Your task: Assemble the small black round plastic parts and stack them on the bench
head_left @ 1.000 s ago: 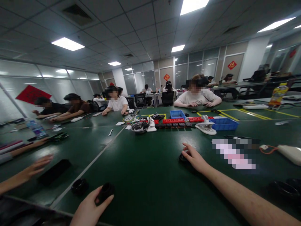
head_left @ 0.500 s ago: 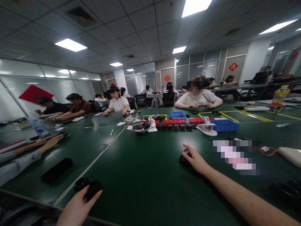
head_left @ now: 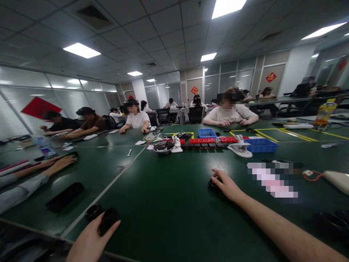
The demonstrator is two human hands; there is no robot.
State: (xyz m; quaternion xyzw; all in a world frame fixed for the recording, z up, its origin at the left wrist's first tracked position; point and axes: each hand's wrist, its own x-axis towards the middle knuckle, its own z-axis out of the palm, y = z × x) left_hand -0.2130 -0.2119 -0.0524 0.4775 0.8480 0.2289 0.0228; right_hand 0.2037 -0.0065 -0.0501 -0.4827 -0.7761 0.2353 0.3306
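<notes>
At the lower left, my left hand (head_left: 92, 238) is wrapped round a black cylindrical object (head_left: 110, 219), thumb on its right side. A second black round piece (head_left: 94, 212) stands on the green table (head_left: 163, 203) just left of it. My right hand (head_left: 224, 183) reaches in from the right and rests over a small dark round object (head_left: 213, 183) on the table. Its fingers curl over that object, which is largely covered, so what it is stays unclear.
A black box (head_left: 65, 196) lies left, near another person's hands (head_left: 61, 164). Further back are a wrench (head_left: 129, 153), a cable bowl (head_left: 163, 147), red power strips (head_left: 202, 140), a white clamp (head_left: 240, 147) and a blue bin (head_left: 262, 145). People sit around the table.
My left hand and the black object it holds appear very slightly further right. My right hand is nearly unchanged. The other person's hands at the left have shifted slightly.
</notes>
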